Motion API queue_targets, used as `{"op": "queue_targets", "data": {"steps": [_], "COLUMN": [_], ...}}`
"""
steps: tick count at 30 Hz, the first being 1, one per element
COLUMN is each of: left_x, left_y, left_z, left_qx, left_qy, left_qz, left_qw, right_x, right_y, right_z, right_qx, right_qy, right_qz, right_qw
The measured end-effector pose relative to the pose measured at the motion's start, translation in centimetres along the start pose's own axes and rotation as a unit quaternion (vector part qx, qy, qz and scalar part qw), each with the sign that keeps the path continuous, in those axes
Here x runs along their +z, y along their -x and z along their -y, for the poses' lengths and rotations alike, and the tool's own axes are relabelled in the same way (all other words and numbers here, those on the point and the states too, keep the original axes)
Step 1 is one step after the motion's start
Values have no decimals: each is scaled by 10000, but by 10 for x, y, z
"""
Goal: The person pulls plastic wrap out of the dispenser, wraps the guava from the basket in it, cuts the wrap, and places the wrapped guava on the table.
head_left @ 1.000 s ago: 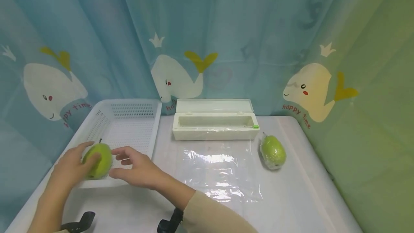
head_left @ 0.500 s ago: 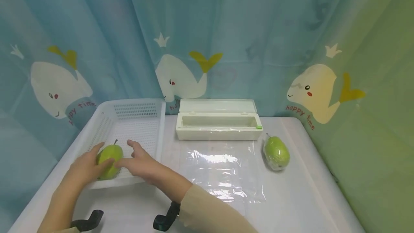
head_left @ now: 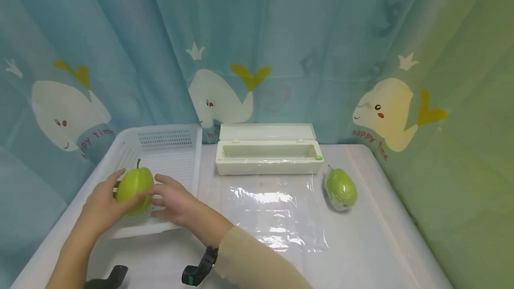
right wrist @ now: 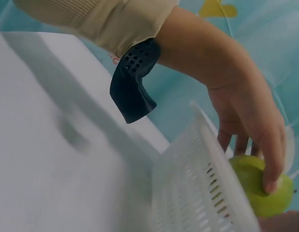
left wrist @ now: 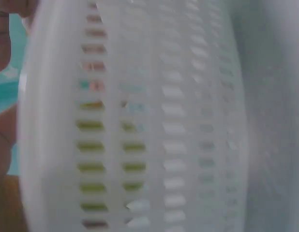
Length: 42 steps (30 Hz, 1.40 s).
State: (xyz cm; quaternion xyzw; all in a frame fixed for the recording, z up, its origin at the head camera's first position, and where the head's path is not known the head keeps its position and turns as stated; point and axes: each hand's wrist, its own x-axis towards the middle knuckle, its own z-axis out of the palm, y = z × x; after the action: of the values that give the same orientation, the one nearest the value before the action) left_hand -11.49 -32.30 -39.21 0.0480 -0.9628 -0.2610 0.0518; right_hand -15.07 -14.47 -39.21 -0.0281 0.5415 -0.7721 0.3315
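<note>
A green pear (head_left: 134, 187) with a dark stem is held upright between both hands over the near part of the white basket (head_left: 196, 164). My left hand (head_left: 102, 204) grips it from the left, thumb across its front. On the right side, my right hand (head_left: 173, 202) has its fingers at the pear. The right wrist view shows the right hand (right wrist: 253, 116) with a digit pressed on the pear (right wrist: 251, 176) and other fingers behind it. Mostly the basket's slotted wall (left wrist: 154, 116) fills the left wrist view, green showing through slots.
A white cling-film box (head_left: 267, 166) with its lid up stands at the back. Clear film (head_left: 273, 217) lies spread in front of it. Another pear (head_left: 340, 189), wrapped in film, sits to the right. Behind the table hangs a whale-print curtain (head_left: 281, 48).
The right hand has closed in on the pear from the right, its fingers now at the fruit. The pear has risen slightly in the left hand. Film box and wrapped pear stay put.
</note>
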Motion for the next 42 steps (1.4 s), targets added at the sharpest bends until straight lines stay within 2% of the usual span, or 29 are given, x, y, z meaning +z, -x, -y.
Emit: {"op": "queue_targets", "data": {"steps": [3, 5, 9, 12, 15, 18, 21, 25, 29, 33, 40, 42], "left_x": [-1, -2, 0, 4, 9, 15, 24, 42, 61, 78, 102, 107], "left_y": [4, 8, 14, 21, 30, 39, 46, 52, 54, 53, 39, 35], "left_z": [-10, -17, -33, -48, -63, -80, -96, -112, -125, -136, -155, -161], "left_qx": [187, 294, 428, 415, 445, 534, 656, 731, 696, 752, 1009, 1144], "left_qy": [206, 385, 886, 1437, 2156, 2845, 3158, 3160, 3227, 3310, 3530, 3607], "left_qz": [-511, -830, -1323, -1493, -1357, -926, -496, -256, -71, 181, 469, 583], "left_qw": [9983, 9954, 9863, 9774, 9660, 9527, 9453, 9456, 9439, 9404, 9290, 9238], "right_x": [0, -1, -6, -15, -29, -44, -59, -82, -106, -130, -174, -187], "right_y": [8, 15, 31, 41, 49, 59, 72, 84, 93, 101, 114, 119], "right_z": [5, 8, 14, 15, 12, 7, 0, -11, -22, -28, -20, -15], "right_qx": [-526, -846, -1433, -2069, -2774, -3334, -3704, -4089, -4444, -4666, -4560, -4557], "right_qy": [485, 920, 1615, 1872, 2064, 2319, 2544, 2763, 2723, 2590, 2657, 2780], "right_qz": [-154, -236, -219, -6, 60, -126, -412, -735, -870, -868, -856, -839], "right_qw": [9973, 9919, 9762, 9603, 9383, 9137, 8924, 8666, 8490, 8412, 8451, 8414]}}
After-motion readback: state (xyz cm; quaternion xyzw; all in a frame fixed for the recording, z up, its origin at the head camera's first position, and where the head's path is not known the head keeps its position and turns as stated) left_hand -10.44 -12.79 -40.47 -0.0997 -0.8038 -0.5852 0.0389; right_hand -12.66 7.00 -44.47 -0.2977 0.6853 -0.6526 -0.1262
